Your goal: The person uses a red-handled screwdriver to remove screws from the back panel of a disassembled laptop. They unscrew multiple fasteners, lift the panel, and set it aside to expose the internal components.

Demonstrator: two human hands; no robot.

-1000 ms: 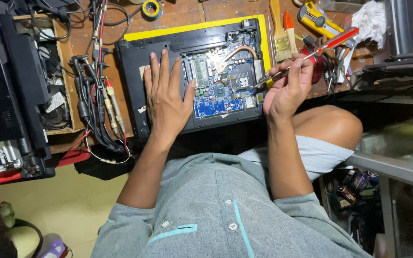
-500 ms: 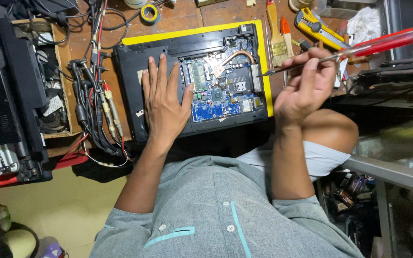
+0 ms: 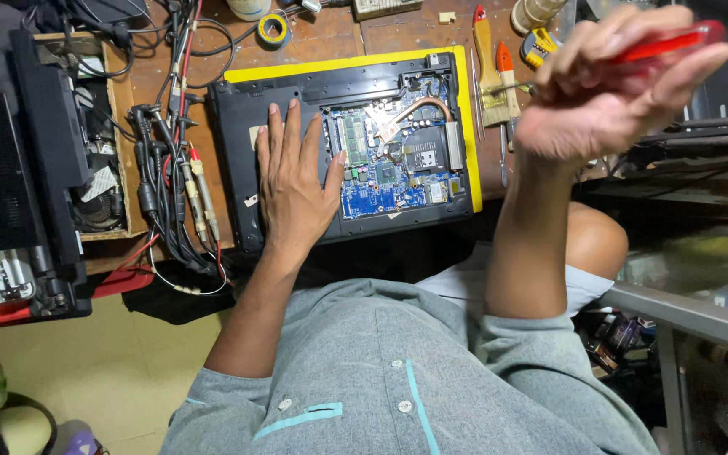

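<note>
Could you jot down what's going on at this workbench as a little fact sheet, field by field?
Setting: cluttered wooden workbench, seen from above
Main item: opened laptop with yellow edging, circuit board exposed
Left hand: flat on the laptop base, fingers spread
Right hand: raised above the bench, gripping a red-handled screwdriver, blurred
Left of laptop: bundle of cables and probes
Right of laptop: paintbrush
Top edge: roll of tape
</note>
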